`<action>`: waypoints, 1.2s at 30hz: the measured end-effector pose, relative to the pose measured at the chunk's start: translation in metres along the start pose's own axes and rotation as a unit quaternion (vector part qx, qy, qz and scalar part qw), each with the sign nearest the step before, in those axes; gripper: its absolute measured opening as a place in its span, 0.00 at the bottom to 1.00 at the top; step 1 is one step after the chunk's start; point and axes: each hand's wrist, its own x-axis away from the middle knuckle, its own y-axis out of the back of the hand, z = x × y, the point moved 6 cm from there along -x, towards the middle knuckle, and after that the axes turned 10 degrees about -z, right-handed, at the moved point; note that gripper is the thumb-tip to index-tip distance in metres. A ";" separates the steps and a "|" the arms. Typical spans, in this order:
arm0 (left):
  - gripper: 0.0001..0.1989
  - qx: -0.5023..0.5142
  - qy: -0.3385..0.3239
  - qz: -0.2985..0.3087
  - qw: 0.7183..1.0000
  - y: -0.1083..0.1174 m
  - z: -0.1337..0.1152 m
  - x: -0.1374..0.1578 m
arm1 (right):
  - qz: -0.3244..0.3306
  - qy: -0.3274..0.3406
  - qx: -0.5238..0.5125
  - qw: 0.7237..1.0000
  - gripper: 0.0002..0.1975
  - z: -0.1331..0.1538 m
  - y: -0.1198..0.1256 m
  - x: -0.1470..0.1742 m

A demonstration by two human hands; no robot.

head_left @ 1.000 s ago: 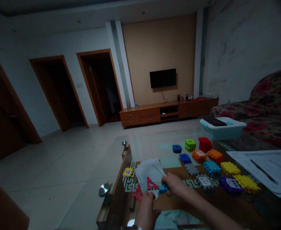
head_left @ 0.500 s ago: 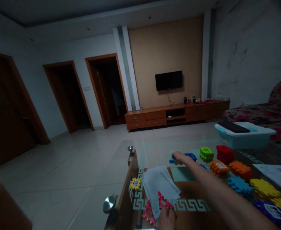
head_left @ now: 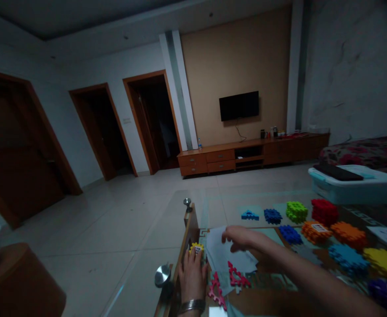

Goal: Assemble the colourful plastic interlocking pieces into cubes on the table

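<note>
Left hand [head_left: 192, 277]: flat, fingers spread, fingertips on yellow block [head_left: 197, 248] just left of white paper [head_left: 224, 255]. Right hand [head_left: 242, 237]: loosely open, empty, over the paper. Red pieces [head_left: 234, 277] on paper's near edge.

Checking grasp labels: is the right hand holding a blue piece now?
No: the right hand hovers open-fingered over the white paper; the small blue piece lies apart.

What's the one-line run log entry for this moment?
left hand: flat on yellow piece, table edge | right hand: open over white paper, holding nothing | red triangle pieces: beside paper | blue triangle piece: on glass, apart
</note>
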 end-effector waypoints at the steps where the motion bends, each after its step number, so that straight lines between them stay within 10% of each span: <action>1: 0.24 -0.002 0.001 -0.001 1.000 0.002 0.002 0.001 | 0.028 0.020 0.007 0.999 0.19 0.008 -0.011 0.011; 8: 0.16 0.006 0.029 -0.018 0.999 0.031 -0.005 0.026 | -0.062 -0.045 -0.014 0.997 0.20 0.001 -0.038 0.080; 18: 0.25 0.192 -0.140 0.133 0.962 0.000 -0.084 0.066 | -0.077 -0.174 -0.194 0.962 0.15 -0.057 -0.048 0.108; 29: 0.56 0.147 -0.003 0.204 0.968 0.000 -0.071 0.076 | -0.199 -0.178 -0.291 0.919 0.05 0.000 -0.070 0.083; 36: 0.24 0.148 -0.030 0.142 0.978 0.001 -0.078 0.075 | -0.210 -0.109 -0.096 0.967 0.10 0.012 -0.061 0.096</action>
